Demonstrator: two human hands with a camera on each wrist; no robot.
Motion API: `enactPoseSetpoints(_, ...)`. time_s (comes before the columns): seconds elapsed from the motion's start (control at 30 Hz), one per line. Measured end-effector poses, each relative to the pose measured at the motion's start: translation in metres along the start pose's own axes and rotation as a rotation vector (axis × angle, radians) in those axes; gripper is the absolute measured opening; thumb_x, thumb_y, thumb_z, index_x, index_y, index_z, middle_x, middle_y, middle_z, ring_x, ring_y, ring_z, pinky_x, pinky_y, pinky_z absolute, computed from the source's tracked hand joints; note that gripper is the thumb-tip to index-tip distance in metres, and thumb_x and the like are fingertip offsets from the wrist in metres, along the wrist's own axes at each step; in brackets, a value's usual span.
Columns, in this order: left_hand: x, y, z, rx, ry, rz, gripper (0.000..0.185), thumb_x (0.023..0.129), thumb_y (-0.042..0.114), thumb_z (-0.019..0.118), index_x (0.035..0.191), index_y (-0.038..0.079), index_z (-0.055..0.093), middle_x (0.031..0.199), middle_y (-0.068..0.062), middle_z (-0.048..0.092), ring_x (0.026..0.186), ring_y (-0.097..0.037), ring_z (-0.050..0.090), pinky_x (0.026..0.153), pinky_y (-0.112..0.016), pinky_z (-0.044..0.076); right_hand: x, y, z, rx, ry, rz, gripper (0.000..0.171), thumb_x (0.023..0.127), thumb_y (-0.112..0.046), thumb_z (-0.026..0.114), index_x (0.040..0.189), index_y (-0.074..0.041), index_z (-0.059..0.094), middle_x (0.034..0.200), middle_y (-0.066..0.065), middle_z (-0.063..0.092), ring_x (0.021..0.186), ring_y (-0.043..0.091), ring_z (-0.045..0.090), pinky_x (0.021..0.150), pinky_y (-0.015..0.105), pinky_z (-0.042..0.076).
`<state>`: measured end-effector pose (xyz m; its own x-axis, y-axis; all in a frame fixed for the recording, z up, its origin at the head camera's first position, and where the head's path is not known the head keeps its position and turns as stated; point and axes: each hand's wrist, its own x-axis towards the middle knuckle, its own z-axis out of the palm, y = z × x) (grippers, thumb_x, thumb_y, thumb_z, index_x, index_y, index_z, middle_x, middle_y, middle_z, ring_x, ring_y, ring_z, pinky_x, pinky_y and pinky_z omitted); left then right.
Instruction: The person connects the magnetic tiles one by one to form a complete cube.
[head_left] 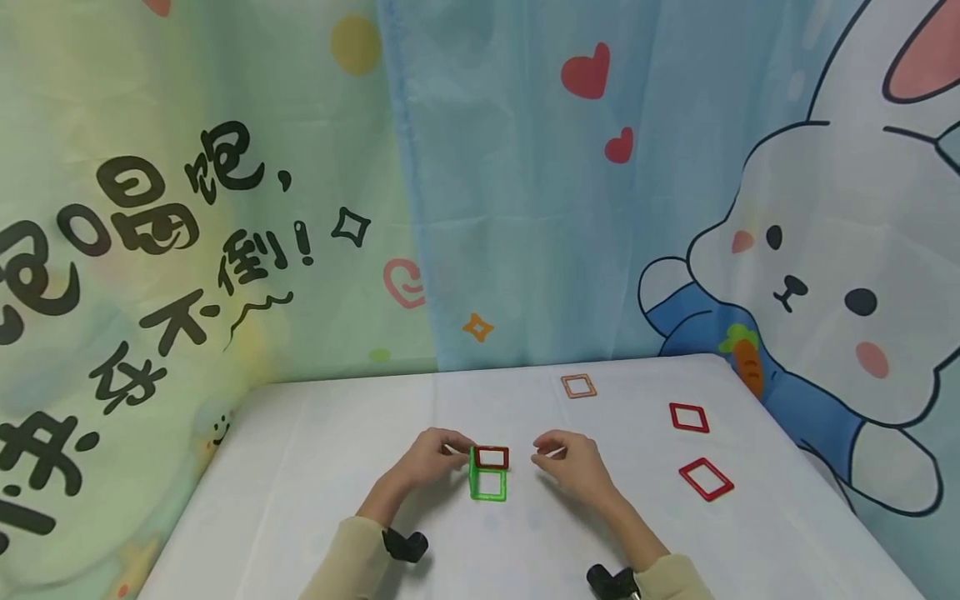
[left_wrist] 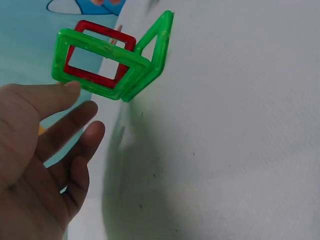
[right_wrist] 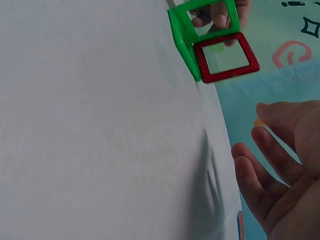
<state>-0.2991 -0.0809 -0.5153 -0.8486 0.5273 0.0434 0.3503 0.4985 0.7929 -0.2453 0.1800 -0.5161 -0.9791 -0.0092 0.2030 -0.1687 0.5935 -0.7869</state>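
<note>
Three square frame tiles stand joined at a corner on the white table: a green one flat (head_left: 492, 497), a green one upright (left_wrist: 59, 57) on the left side, and a red one upright (right_wrist: 203, 62) at the back. My left hand (head_left: 435, 457) is beside the upright green tile, its thumb tip right at that tile's edge in the left wrist view and the other fingers loosely bent. To the right of the tiles, my right hand (head_left: 576, 467) hovers apart from them. Its fingers are relaxed and bent, with nothing between them in the right wrist view.
On the right of the table (head_left: 337, 450) lie two red square tiles (head_left: 689, 428) (head_left: 707, 496). An orange square tile (head_left: 579, 397) lies near the far edge. Behind the table hangs a printed curtain (head_left: 510, 250) with a rabbit, hearts and lettering.
</note>
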Motion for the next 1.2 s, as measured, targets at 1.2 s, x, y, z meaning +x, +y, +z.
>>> enactPoseSetpoints(1.2, -0.010, -0.009, 0.008, -0.092, 0.045, 0.022, 0.020, 0.094, 0.014, 0.065, 0.110, 0.005, 0.073, 0.101, 0.000, 0.071, 0.082, -0.017, 0.061, 0.065, -0.030, 0.048, -0.034, 0.069, -0.161, -0.188, 0.121, 0.135, 0.039, 0.094, -0.034, 0.065, 0.113, 0.000, 0.065, 0.103, 0.019, 0.066, 0.085, 0.027, 0.060, 0.060, 0.039, 0.055)
